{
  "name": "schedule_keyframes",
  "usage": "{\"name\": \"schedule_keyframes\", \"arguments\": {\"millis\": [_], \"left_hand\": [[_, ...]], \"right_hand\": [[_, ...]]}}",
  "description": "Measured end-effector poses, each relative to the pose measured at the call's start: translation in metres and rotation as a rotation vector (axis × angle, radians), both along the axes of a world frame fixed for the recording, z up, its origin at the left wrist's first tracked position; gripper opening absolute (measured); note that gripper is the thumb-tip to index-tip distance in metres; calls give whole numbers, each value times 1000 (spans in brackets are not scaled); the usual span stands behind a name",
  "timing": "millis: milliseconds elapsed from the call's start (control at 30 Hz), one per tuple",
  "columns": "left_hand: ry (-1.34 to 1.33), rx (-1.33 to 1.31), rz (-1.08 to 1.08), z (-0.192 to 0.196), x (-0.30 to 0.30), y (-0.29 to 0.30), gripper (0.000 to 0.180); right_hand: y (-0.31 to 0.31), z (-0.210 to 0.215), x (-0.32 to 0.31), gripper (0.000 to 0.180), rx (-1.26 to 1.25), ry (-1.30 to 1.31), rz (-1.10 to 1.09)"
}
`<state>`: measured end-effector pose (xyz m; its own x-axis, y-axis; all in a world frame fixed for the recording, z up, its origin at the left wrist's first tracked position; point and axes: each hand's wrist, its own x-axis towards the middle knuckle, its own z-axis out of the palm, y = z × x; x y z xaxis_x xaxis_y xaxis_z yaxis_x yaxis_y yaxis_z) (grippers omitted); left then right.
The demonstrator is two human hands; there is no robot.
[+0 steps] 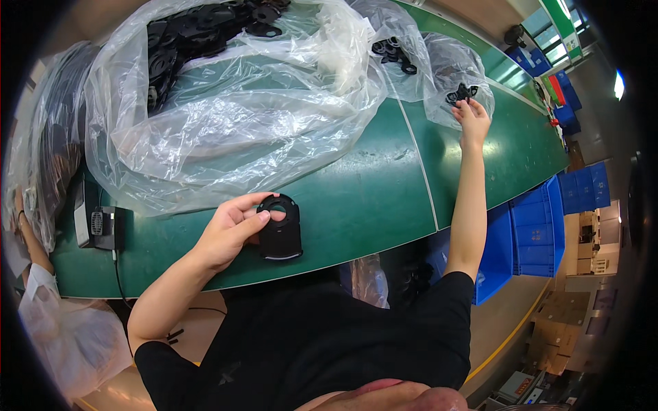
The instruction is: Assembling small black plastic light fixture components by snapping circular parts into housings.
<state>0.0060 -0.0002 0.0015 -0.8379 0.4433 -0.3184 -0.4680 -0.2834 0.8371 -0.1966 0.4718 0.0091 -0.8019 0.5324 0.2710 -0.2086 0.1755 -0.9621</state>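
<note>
Head view, looking down: the left hand (229, 233) pinches a black plastic part with a round hole (279, 233), thumb on its ring, holding it on the green table (356, 198) near centre. Up at two o'clock, the right hand (471, 118) stretches out, fingertips closed on a small black part (462, 93) at a small clear bag (452, 68). A big clear bag of black parts (226, 96) sprawls at eleven o'clock.

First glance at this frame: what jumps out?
The big crumpled clear plastic bag of black ring-shaped parts sprawls over the green table, upper left. At the near edge the left hand holds a black part with a round hole. Far right, the right hand reaches a small black part at a smaller clear bag.
</note>
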Motion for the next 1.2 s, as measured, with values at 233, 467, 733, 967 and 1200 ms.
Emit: {"name": "schedule_keyframes", "arguments": {"millis": [233, 467, 733, 967, 1200], "left_hand": [[-48, 15, 55, 5, 0, 2, 38], [-29, 28, 70, 0, -2, 1, 37], [-36, 34, 57, 3, 0, 0, 35], [-50, 22, 52, 2, 2, -2, 35], [-40, -1, 67, -2, 2, -1, 36]], "right_hand": [[-90, 27, 92, 26, 145, -150, 285], [-187, 30, 142, 22, 832, -189, 968], [-211, 14, 146, 30, 1050, -77, 1110], [-205, 10, 159, 27, 827, -23, 798], [-218, 1, 176, 47, 973, -45, 627]]}}
